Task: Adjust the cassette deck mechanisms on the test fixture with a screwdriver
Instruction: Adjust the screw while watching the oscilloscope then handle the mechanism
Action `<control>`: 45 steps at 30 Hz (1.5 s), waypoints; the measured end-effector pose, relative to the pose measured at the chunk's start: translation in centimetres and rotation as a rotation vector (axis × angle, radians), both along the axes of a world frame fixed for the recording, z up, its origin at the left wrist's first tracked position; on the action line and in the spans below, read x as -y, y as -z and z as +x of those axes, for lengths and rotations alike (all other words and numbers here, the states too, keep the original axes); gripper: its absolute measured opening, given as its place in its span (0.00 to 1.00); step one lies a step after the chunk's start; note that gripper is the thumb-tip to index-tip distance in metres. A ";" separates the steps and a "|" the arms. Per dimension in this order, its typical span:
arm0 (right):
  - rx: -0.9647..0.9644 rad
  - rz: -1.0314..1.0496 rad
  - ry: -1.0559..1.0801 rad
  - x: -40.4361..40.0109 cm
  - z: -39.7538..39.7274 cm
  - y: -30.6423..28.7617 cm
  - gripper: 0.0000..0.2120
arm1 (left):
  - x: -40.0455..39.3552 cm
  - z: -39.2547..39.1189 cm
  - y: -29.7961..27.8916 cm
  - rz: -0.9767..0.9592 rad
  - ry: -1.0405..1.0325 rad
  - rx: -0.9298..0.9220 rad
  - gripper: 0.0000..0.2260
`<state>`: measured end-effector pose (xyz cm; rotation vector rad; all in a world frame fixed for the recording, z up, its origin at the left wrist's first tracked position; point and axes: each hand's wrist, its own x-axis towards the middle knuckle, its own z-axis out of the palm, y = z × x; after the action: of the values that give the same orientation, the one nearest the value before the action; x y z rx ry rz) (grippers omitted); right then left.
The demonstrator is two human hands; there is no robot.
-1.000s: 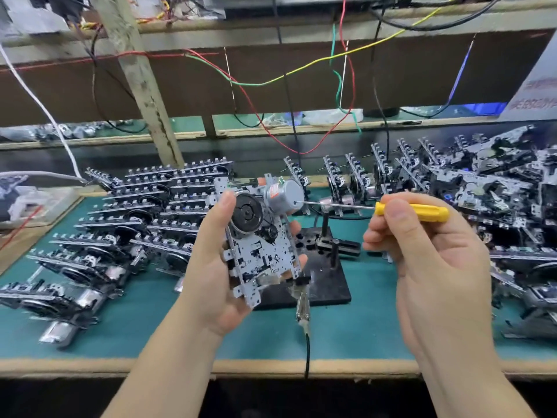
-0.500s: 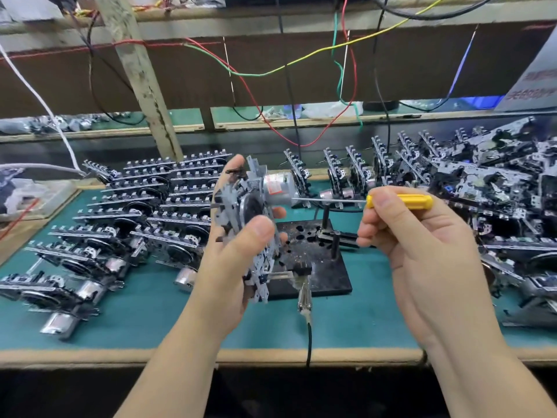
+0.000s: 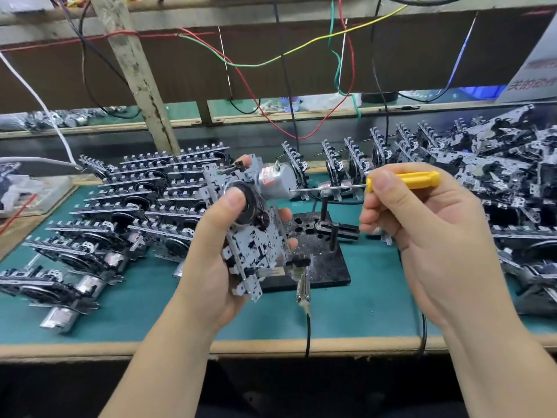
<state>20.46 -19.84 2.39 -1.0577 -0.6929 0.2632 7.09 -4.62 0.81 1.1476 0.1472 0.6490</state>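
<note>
**Workbench lot: cassette deck under adjustment, held in the hand**

Setting: a workbench with a green mat (image 3: 355, 315), wood-edged at the near side; a dark back panel hung with loose coloured wires (image 3: 271, 60).

Item 1, cassette deck mechanism (image 3: 250, 236): held up above the mat, near centre, in front of the test fixture and not seated on it. The left hand (image 3: 211, 267) clamps it, thumb pressed on the black flywheel face, fingertips showing past the far edge. A grey metal plate dotted with black plastic parts, a round silver motor (image 3: 275, 182) standing out at the top right.

Item 2, screwdriver (image 3: 401, 181): yellow handle pinched between thumb and curled fingers of the right hand (image 3: 428, 245). The thin shaft lies level, its tip at the motor's end face.

Change noted: half a second earlier the deck stood nearly edge-on; it is now turned back so more of its face shows, and the tip remains at the motor. Judged: the motor adjustment is under way, not finished.

Item 3, test fixture (image 3: 319, 260): black plate with upright pins, flat on the mat behind the deck.

Item 4, stock: rows of decks (image 3: 120, 212) far left, a jumbled heap (image 3: 497, 164) far right.
</note>
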 end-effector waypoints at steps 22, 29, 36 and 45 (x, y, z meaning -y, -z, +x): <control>0.053 -0.080 0.070 0.2 0.6 0.6 0.10 | 0.8 0.7 0.3 -0.069 -0.002 -0.118 0.23; -0.050 -0.039 -0.060 0.2 1.1 -0.1 0.08 | 1.0 0.3 0.2 0.026 -0.048 -0.073 0.26; 0.121 0.022 0.115 -0.1 0.0 0.0 0.06 | 0.9 0.4 -0.2 0.032 -0.017 0.008 0.17; 0.341 -0.104 0.224 0.5 0.2 0.0 0.03 | 0.9 0.2 -0.4 0.037 -0.012 -0.013 0.22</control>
<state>20.70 -20.34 2.37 -1.2849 -0.8637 -0.0791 7.27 -5.48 1.18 1.1872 0.1537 0.6575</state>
